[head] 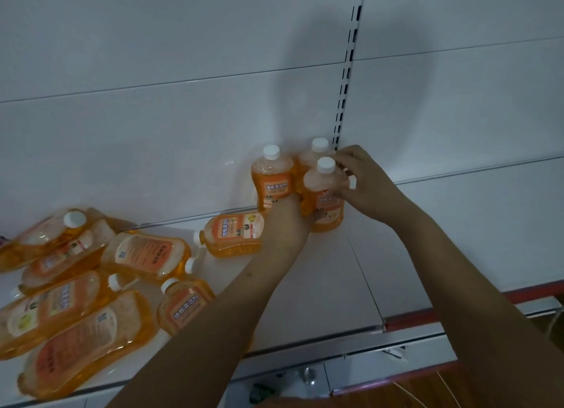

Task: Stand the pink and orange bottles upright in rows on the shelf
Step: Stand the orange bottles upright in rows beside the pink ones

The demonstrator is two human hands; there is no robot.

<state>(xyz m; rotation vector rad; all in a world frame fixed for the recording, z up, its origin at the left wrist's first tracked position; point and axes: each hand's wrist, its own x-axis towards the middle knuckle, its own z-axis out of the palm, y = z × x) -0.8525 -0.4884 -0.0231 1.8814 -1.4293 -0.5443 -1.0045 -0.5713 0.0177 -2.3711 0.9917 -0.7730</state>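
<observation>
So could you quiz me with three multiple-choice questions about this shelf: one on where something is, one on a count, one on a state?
1. Where do the upright bottles stand?
A. front left
B. at the back, by the slotted post
C. on the floor

2. How many bottles stand upright?
A. three
B. none
C. ten

3. How is the bottle beside the left forearm?
A. upright
B. lying on its side
C. uncapped

Answers:
1 B, they stand against the back panel, near the slotted post.
2 A, three white caps rise there: back left bottle, back right bottle, front bottle held by the right hand.
3 B, the lying bottle points its cap leftward.
</observation>
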